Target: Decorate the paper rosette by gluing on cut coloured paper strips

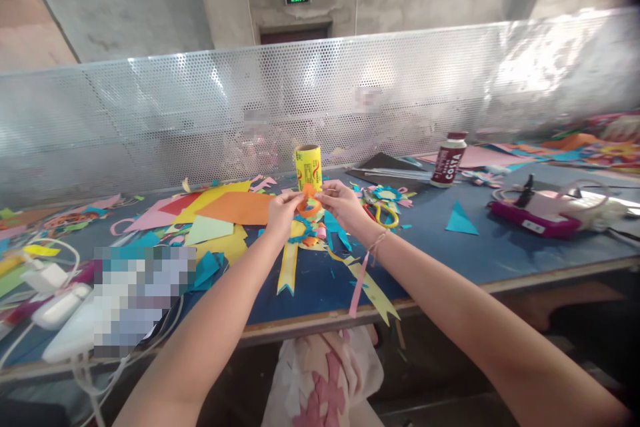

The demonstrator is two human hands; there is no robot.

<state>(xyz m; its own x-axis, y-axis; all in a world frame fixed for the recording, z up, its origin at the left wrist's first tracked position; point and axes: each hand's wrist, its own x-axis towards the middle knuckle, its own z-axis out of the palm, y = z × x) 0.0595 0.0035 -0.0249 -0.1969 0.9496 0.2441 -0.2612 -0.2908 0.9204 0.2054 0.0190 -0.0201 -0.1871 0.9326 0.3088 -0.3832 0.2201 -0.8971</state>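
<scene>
Both my hands meet over the middle of the blue table (475,247). My left hand (283,208) and my right hand (340,203) pinch a small curled orange paper piece (310,200) between their fingertips, held just above the table. Below it lie blue and yellow paper cut-outs and a yellow ribbon-shaped strip (289,267). A yellow cylinder roll (308,167) stands right behind the orange piece. Yellow-handled scissors (383,212) lie just right of my right hand.
Coloured paper sheets (235,207) cover the left half. A dark bottle (449,160) stands at the back right, a pink device with cables (537,213) farther right. White chargers and cables (55,300) lie front left. A perforated metal screen (320,100) closes the back.
</scene>
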